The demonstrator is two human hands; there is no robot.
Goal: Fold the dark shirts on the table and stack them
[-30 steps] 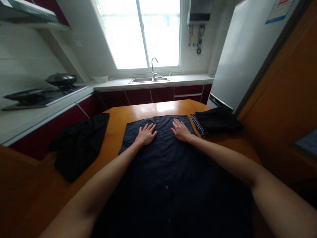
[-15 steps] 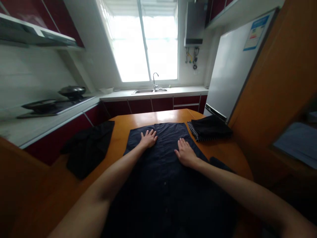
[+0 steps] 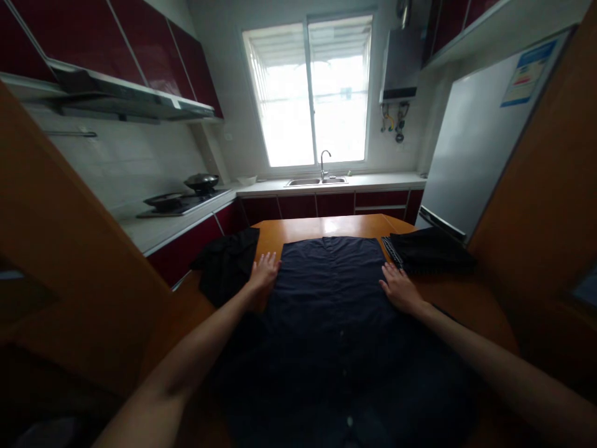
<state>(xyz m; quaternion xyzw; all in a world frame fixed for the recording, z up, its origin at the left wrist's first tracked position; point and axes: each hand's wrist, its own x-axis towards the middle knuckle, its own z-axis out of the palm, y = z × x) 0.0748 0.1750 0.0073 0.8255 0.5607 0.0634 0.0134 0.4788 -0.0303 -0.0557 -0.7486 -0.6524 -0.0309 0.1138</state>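
A dark navy button-up shirt (image 3: 331, 292) lies spread on the wooden table (image 3: 298, 229), its row of buttons running down the middle. At the shirt's left edge, my left hand (image 3: 265, 272) rests flat with fingers stretched out. My right hand (image 3: 400, 289) lies on the opposite edge, palm down and fingers extended. Neither hand grips anything. The near part of the shirt is very dark and hard to make out.
Left on the table lies a crumpled black garment (image 3: 228, 261). A folded stack of dark clothes (image 3: 431, 250) sits at the right, close to the fridge (image 3: 485, 137). Beyond are the sink counter (image 3: 270, 186) and a stove with pans (image 3: 186, 202).
Both hands have moved apart, from the shirt's middle out to its left and right edges. The head view has shifted, so the room appears further right.
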